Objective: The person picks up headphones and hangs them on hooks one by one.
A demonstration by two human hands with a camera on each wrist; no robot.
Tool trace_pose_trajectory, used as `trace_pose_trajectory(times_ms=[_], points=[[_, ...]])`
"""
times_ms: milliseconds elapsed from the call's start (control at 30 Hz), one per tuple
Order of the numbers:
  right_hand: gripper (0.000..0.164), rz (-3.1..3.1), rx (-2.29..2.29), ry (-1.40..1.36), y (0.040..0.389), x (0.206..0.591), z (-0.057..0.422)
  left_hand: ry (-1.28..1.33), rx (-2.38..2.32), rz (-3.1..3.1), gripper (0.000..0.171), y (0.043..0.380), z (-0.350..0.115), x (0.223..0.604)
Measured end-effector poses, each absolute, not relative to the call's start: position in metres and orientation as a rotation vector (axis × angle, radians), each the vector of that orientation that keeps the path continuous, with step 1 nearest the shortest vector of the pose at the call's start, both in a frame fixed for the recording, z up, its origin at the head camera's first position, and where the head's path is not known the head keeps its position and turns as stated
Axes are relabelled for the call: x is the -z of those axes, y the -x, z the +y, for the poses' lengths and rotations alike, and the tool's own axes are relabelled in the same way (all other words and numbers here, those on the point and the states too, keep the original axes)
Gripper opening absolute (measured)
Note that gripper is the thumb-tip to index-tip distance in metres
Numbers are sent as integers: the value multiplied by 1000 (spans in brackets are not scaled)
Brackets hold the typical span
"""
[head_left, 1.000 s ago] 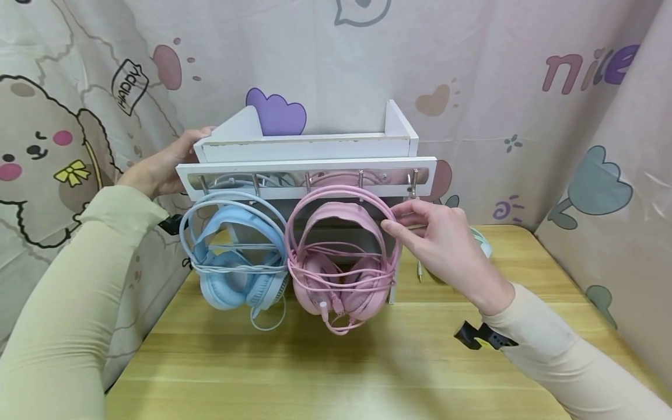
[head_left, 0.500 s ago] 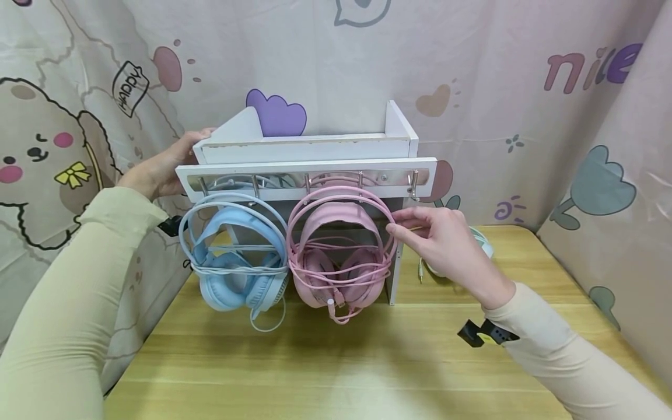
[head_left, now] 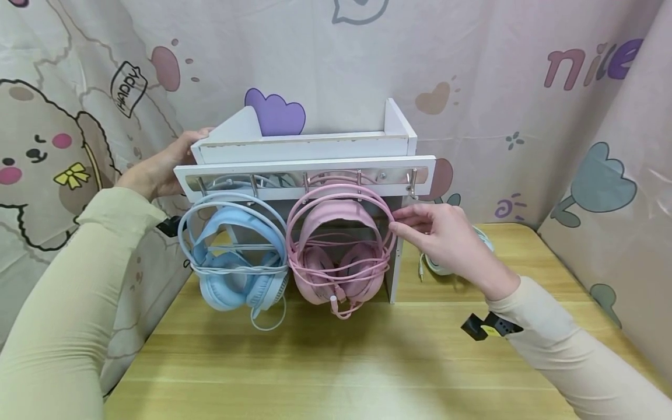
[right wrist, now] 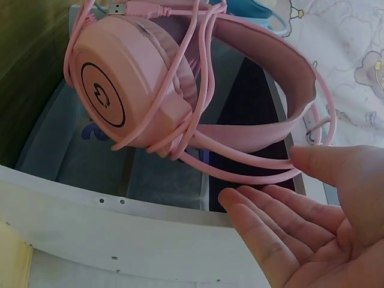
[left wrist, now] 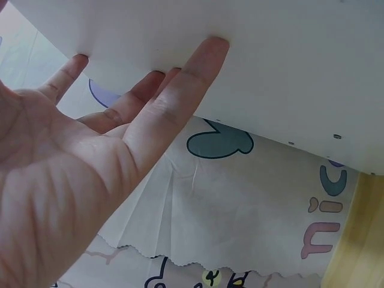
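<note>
Pink headphones (head_left: 341, 213), their cord wound round them, hang from the white rack's hook rail (head_left: 315, 189). At their right side my right hand (head_left: 438, 236) pinches the outer headband, thumb on one side and fingers on the other, as the right wrist view also shows. Light blue headphones (head_left: 236, 219) hang beside them on the left, their cord wrapped too. My left hand (head_left: 168, 166) rests on the left side of the white rack (head_left: 310, 153). In the left wrist view its straight fingers (left wrist: 174, 108) touch the white panel.
The rack stands on a wooden table (head_left: 262, 361). Behind my right hand lies a pale green corded object (head_left: 482, 238), partly hidden, with a plug (head_left: 420, 271) at its left. A printed curtain (head_left: 472, 70) encloses the back and sides.
The pink headphones have swung slightly back and settled, their dangling cord end shifting up and right. My right hand has moved slightly right and down; my left hand stays on the rack.
</note>
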State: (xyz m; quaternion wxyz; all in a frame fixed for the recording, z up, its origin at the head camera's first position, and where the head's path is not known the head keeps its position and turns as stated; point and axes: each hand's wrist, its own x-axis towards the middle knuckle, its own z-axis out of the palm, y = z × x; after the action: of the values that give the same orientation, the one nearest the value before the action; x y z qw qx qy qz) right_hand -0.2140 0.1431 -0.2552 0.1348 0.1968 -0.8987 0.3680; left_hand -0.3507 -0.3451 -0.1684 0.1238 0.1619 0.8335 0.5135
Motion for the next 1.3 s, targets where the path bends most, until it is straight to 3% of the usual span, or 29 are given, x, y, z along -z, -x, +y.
trace_pose_trajectory(times_ms=[833, 1300], points=[[26, -2671, -896, -461, 221, 265, 200, -505, -1447, 2426, 55, 351, -352, 165], [43, -2781, -854, -305, 245, 264, 257, -490, -1466, 2416, 56, 349, -349, 164]])
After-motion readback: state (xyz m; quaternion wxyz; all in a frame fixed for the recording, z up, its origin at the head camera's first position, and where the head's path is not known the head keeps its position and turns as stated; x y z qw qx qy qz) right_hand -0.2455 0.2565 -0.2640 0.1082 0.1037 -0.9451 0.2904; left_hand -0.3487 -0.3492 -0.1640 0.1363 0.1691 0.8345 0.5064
